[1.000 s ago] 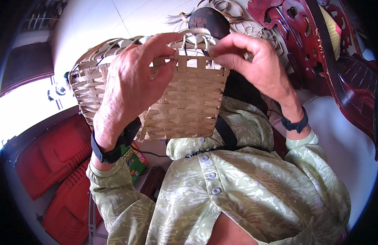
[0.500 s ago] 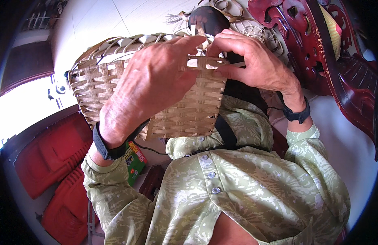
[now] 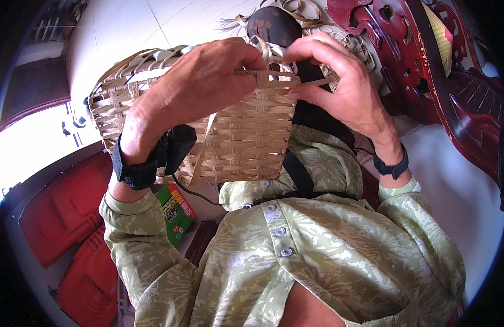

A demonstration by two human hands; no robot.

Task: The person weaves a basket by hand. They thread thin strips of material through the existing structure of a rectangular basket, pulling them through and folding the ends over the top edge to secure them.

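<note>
A woven basket [image 3: 241, 147] of flat tan strips is tilted up in front of my chest. My left hand [image 3: 203, 82] lies across its near side, with thumb and fingertips closed on a thin strip [image 3: 276, 74] along the upper edge. At the basket's right corner my right hand [image 3: 342, 76] is curled, thumb against the weave and index finger above the edge. A short strip end [image 3: 317, 82] sticks out between that thumb and finger. The other right fingertips are hidden. Below my left hand a loose strip [image 3: 204, 147] hangs over the weave.
Beyond the basket are a dark rounded object [image 3: 274, 26] and coiled loose strips [image 3: 350, 41]. Carved dark-red wooden furniture [image 3: 426, 60] stands at the right. Red moulded pieces [image 3: 72, 207] and a green box [image 3: 178, 215] are at the lower left.
My left hand has shifted left and its fingers have curled onto the edge strip. My right index finger has lifted slightly from the edge. The loose hanging strip now shows more.
</note>
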